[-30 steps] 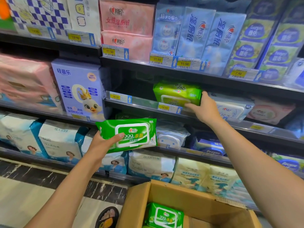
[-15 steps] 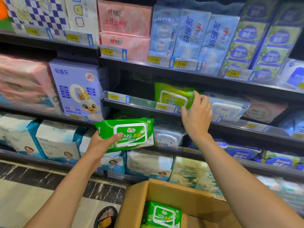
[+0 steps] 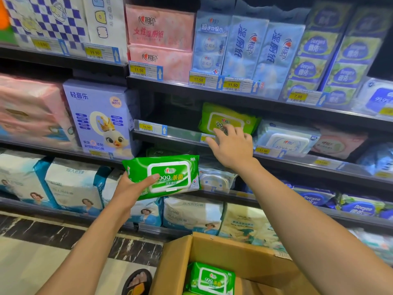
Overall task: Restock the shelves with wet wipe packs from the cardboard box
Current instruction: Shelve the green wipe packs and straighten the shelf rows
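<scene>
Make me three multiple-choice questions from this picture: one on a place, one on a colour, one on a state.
1. Where is the cardboard box? A) top shelf B) low, at the view's bottom C) on a trolley
2. What colour is the pack held by the left hand? A) pink B) blue C) green
3. How is the right hand? A) open, fingers spread B) gripping a pack C) inside the box

Answers: B, it fills the lower edge; C, its wrapper is green; A, nothing lies in its grasp.

Shelf (image 3: 182,136) bears green pack (image 3: 231,116), seemingly tilted.
</scene>
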Demonstrator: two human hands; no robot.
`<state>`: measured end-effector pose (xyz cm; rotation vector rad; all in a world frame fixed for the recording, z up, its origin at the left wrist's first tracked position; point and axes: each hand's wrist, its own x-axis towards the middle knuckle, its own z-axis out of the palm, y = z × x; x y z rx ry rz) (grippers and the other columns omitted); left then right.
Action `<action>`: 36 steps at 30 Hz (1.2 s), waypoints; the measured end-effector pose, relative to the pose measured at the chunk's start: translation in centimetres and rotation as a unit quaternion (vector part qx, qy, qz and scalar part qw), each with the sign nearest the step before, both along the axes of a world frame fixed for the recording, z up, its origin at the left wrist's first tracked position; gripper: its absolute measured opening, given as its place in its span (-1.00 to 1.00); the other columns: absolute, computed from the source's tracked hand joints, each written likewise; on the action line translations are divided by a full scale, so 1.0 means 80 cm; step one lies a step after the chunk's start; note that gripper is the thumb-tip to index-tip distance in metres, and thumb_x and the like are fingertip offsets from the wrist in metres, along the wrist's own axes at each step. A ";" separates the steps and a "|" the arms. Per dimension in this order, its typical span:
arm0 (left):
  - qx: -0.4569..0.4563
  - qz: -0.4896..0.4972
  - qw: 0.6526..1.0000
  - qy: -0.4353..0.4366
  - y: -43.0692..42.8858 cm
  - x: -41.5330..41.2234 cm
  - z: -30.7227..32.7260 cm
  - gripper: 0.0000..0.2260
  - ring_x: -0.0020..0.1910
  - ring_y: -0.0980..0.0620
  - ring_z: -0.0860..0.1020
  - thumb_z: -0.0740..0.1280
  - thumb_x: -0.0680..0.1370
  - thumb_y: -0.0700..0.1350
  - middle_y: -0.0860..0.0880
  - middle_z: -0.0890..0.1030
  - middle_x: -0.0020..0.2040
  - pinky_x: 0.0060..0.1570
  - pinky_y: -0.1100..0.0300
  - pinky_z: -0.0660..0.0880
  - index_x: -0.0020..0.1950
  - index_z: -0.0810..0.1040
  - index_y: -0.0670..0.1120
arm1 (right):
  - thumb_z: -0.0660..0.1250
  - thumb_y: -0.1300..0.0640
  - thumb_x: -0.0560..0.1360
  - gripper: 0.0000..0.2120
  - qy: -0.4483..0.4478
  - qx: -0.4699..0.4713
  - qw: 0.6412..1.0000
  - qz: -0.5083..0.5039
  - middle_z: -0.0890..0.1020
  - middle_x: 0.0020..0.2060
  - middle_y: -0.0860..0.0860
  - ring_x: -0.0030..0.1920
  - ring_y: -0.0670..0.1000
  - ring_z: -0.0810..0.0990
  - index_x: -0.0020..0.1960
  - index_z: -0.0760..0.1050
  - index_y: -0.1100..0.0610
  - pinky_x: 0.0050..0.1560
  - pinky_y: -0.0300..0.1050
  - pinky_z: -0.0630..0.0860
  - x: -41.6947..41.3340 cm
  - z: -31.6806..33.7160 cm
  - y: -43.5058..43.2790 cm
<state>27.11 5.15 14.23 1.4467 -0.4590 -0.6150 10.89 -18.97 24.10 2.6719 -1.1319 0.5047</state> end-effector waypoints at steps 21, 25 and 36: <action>-0.007 0.005 1.000 0.003 0.004 0.006 0.002 -0.54 0.10 0.12 0.63 0.57 0.47 -0.08 0.05 0.69 0.15 -0.07 0.25 0.47 0.34 0.53 0.01 | -0.32 -0.55 0.49 -0.08 0.078 0.132 0.983 -0.098 0.40 0.48 0.17 0.49 0.25 0.32 0.50 0.44 -0.07 0.45 0.41 0.11 0.004 0.031 -0.010; -0.008 0.004 1.000 0.005 0.005 0.004 0.004 -0.55 0.09 0.15 0.61 0.56 0.48 -0.09 0.06 0.68 0.14 -0.09 0.27 0.44 0.33 0.53 0.01 | -0.33 -0.53 0.50 -0.05 0.047 0.115 0.986 -0.113 0.49 0.39 0.17 0.40 0.26 0.43 0.33 0.56 0.03 0.42 0.41 0.17 -0.003 0.030 -0.018; -0.002 0.004 1.000 0.003 0.005 0.005 0.004 -0.52 0.11 0.13 0.61 0.57 0.47 -0.07 0.05 0.68 0.17 -0.05 0.25 0.46 0.36 0.53 0.02 | -0.27 -0.53 0.52 -0.16 0.085 0.163 0.982 -0.045 0.23 0.59 0.19 0.58 0.26 0.18 0.64 0.14 -0.12 0.49 0.33 0.13 -0.011 0.026 -0.033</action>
